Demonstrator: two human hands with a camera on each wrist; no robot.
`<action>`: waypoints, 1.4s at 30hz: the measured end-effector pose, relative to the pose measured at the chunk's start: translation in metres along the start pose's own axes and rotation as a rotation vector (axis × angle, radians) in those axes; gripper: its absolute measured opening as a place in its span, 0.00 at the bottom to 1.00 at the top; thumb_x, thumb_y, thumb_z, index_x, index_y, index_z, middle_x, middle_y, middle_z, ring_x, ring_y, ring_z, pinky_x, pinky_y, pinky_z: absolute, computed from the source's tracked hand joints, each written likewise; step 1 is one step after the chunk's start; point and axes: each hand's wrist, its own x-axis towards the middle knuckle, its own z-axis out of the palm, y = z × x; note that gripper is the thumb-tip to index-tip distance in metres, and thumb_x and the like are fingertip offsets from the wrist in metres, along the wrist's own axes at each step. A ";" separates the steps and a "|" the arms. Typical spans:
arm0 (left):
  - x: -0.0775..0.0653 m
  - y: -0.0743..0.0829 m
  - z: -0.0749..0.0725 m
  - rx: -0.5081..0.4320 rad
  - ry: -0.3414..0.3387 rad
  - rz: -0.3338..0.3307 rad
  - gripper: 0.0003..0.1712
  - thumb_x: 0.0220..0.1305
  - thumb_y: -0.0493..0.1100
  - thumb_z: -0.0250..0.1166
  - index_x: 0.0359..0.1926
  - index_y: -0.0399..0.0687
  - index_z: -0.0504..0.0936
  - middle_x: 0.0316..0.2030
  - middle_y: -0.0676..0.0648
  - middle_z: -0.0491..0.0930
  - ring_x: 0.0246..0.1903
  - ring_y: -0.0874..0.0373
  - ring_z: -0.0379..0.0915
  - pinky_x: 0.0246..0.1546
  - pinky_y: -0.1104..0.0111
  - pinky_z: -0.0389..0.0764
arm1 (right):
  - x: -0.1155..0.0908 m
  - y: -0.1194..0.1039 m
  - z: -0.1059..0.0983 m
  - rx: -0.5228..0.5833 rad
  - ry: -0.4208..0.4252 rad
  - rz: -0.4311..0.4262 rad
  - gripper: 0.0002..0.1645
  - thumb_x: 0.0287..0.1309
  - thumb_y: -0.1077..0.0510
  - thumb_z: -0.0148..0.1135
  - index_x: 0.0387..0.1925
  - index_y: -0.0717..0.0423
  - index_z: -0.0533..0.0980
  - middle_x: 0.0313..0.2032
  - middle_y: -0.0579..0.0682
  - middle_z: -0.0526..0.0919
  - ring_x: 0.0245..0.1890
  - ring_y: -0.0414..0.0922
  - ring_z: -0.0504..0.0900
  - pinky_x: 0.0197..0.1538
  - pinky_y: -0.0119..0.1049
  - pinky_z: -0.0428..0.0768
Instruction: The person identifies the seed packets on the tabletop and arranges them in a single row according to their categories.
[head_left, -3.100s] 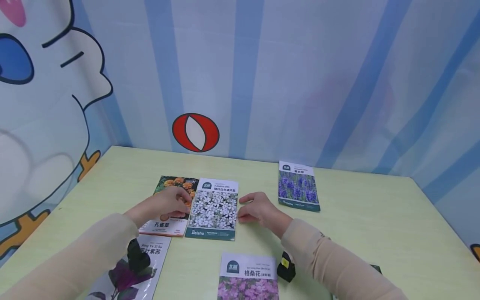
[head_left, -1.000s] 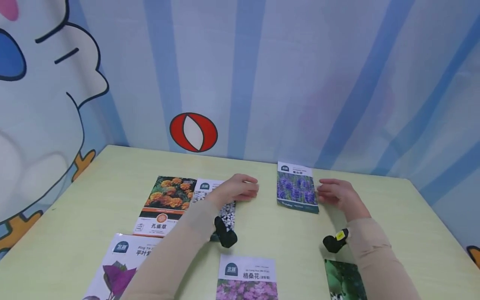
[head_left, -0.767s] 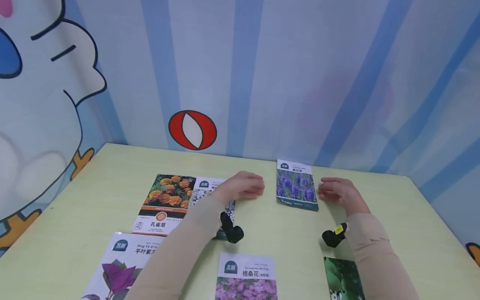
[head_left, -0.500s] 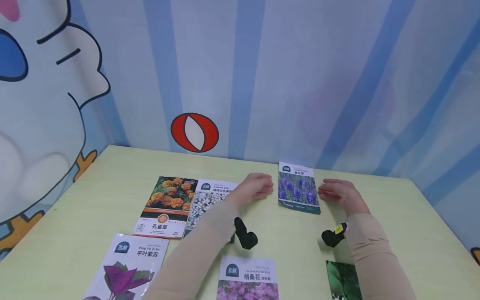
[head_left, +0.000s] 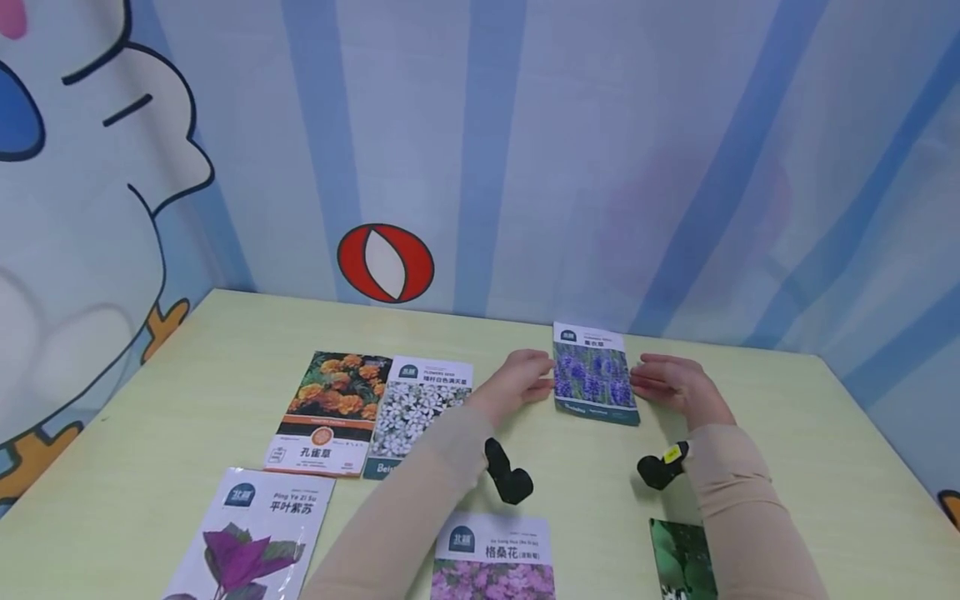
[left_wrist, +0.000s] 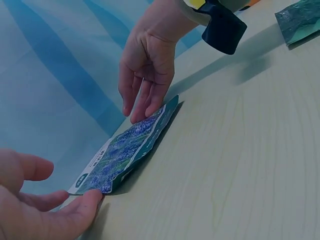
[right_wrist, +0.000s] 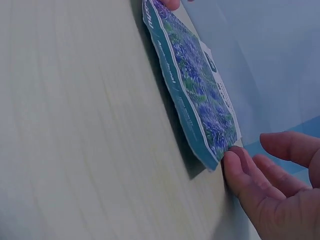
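A lavender seed packet (head_left: 595, 375) lies face up near the table's back edge, purple flowers on its front, a teal band along the bottom. My left hand (head_left: 521, 379) is at its left edge, fingers loosely extended; in the left wrist view those fingertips (left_wrist: 92, 200) meet the packet's corner, thumb raised apart. On the opposite side, my right hand (head_left: 678, 383) has its fingertips right at the right edge, and the right wrist view shows its thumb held away from the packet. Neither hand curls round it. The packet's front edge curves slightly upward.
Left of my hands, an orange marigold packet (head_left: 337, 400) and a white-flower packet (head_left: 416, 408) lie side by side. Closer to me are a purple-leaf packet (head_left: 247, 533), a pink-flower packet (head_left: 491, 562) and a green packet (head_left: 682, 554). A striped backdrop (head_left: 495, 167) stands behind the table.
Both hands have left the white-flower packet and moved right to the lavender packet. The right hand arrived first; the left has since closed the gap to its left edge.
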 end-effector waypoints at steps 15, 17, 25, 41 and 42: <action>0.012 -0.006 -0.005 -0.154 0.035 -0.052 0.28 0.58 0.23 0.56 0.60 0.29 0.65 0.37 0.39 0.72 0.27 0.57 0.69 0.28 0.72 0.75 | 0.003 0.004 -0.010 0.146 -0.217 0.088 0.12 0.65 0.68 0.45 0.37 0.58 0.77 0.24 0.49 0.83 0.26 0.39 0.81 0.35 0.25 0.79; 0.032 -0.017 -0.009 -0.161 0.037 -0.051 0.26 0.55 0.23 0.59 0.57 0.32 0.69 0.40 0.37 0.72 0.29 0.54 0.71 0.30 0.69 0.76 | 0.000 0.002 -0.006 0.130 -0.216 0.093 0.18 0.65 0.67 0.47 0.25 0.54 0.80 0.24 0.48 0.83 0.24 0.37 0.80 0.33 0.23 0.78; 0.016 0.002 -0.016 -0.092 -0.011 -0.045 0.26 0.57 0.23 0.57 0.59 0.31 0.68 0.37 0.38 0.74 0.27 0.57 0.70 0.28 0.73 0.75 | -0.010 -0.007 0.006 0.108 -0.243 0.076 0.18 0.65 0.67 0.48 0.28 0.51 0.82 0.23 0.48 0.82 0.21 0.36 0.78 0.27 0.22 0.76; -0.050 0.048 -0.040 0.113 -0.035 -0.038 0.27 0.62 0.30 0.58 0.63 0.40 0.65 0.43 0.41 0.73 0.34 0.56 0.69 0.39 0.69 0.77 | -0.040 -0.017 0.039 0.054 -0.266 -0.010 0.23 0.62 0.70 0.51 0.56 0.51 0.62 0.31 0.50 0.77 0.24 0.38 0.78 0.30 0.25 0.79; -0.052 0.048 -0.042 0.125 -0.033 -0.040 0.28 0.62 0.30 0.59 0.62 0.40 0.65 0.43 0.41 0.73 0.34 0.56 0.69 0.41 0.67 0.77 | -0.042 -0.016 0.041 0.053 -0.270 -0.012 0.22 0.61 0.70 0.51 0.55 0.51 0.62 0.32 0.51 0.77 0.24 0.39 0.78 0.30 0.26 0.80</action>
